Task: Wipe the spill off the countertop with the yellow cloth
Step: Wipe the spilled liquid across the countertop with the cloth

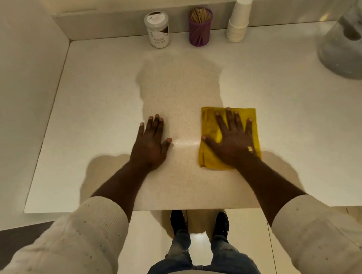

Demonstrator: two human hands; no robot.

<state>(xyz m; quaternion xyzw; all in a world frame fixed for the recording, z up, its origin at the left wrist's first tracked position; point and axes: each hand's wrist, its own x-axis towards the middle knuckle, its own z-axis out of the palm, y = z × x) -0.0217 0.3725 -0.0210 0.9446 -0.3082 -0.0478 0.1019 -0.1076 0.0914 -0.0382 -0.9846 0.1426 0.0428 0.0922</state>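
Note:
The yellow cloth [211,156], folded into a rough rectangle, lies flat on the pale speckled countertop [102,112] right of centre. My right hand [234,136] presses down on it with fingers spread, palm flat. My left hand [149,143] rests flat on the bare counter to the cloth's left, fingers apart, holding nothing. Between the two hands a thin shiny wet streak [184,143] of the spill glints on the surface, touching the cloth's left edge.
Against the back wall stand a white jar labelled Masala Extract [157,30], a purple holder of wooden sticks [200,27] and a stack of white paper cups [239,20]. A large clear rounded container [348,42] sits at the right. A wall closes the left side.

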